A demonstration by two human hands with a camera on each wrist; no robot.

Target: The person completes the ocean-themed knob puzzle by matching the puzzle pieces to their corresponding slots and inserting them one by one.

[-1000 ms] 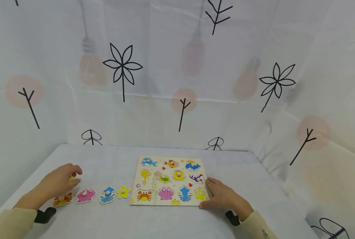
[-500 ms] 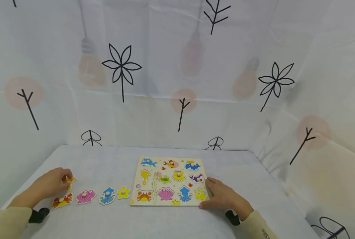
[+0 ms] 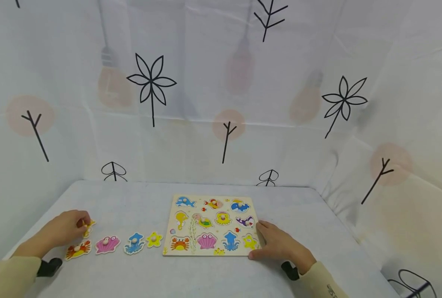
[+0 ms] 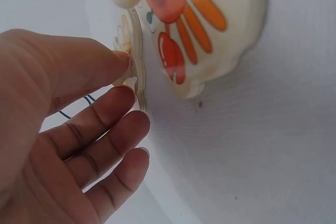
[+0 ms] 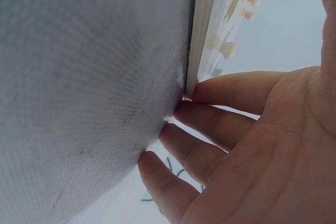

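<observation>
My left hand (image 3: 67, 225) is at the left of the table, thumb and index finger pinching a small yellow wooden puzzle piece (image 3: 89, 227), mostly hidden behind the fingers. In the left wrist view the piece (image 4: 137, 40) stands edge-on to the camera, with the other fingers (image 4: 123, 174) loosely bent below. Just in front lies an orange crab piece (image 3: 78, 250). The right hand (image 3: 280, 245) rests against the right side of a wooden knob puzzle board (image 3: 215, 213), its thumb at the front corner. Fairly straight fingers (image 5: 231, 90) touch the board's edge in the right wrist view.
To the right of the crab lie a pink shell piece (image 3: 107, 244), a blue squid piece (image 3: 134, 243) and a yellow star piece (image 3: 154, 239). Several knobbed sea animals sit in the board's upper rows. Patterned white cloth (image 3: 198, 153) rises behind the white table (image 3: 139, 277).
My left hand has drawn back to the left from above the loose pieces, and its thumb and index finger have come together on the yellow piece. The right hand stays at the board.
</observation>
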